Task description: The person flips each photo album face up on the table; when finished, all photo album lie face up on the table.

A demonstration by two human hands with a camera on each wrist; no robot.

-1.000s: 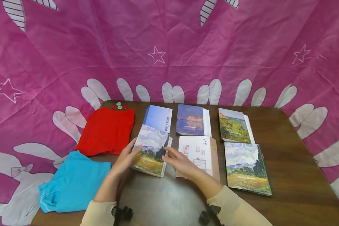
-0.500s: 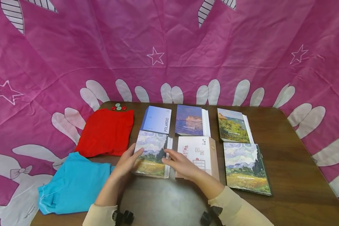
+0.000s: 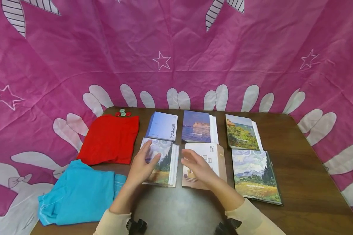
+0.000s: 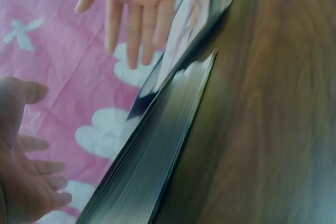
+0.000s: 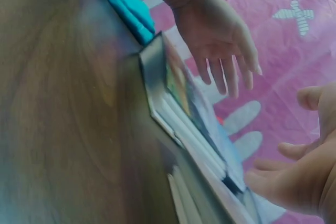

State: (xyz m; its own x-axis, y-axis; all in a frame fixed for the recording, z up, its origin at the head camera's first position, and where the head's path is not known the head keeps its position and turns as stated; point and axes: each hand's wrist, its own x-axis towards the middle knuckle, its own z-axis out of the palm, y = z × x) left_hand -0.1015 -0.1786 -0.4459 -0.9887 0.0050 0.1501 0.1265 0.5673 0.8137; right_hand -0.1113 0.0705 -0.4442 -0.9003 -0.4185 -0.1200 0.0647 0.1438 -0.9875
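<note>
In the head view my left hand (image 3: 143, 165) hovers with spread fingers over the left side of a photo album (image 3: 163, 164) with a painted wheat field and cypress cover. My right hand (image 3: 198, 167), fingers extended, is above a photo album with a drawn-furniture cover (image 3: 210, 169), hiding part of it. Both wrist views show the hands raised off the covers, holding nothing. The left wrist view looks along the thick page edges (image 4: 152, 145) of an album lying flat. Behind the wheat-field album lies a blue album marked POLAROID (image 3: 164, 126).
More albums lie in rows: a sea-cliff one (image 3: 196, 127), a garden one (image 3: 243, 133) and a second wheat-field one (image 3: 256, 174). Folded red cloth (image 3: 109, 139) and blue cloth (image 3: 77, 192) lie on the left. Several small red and green discs (image 3: 123, 114) are at the back edge.
The wheat-field album was lowered from overlapping the POLAROID album to lying flat in front of it. Both hands then let go and moved apart, up off it.
</note>
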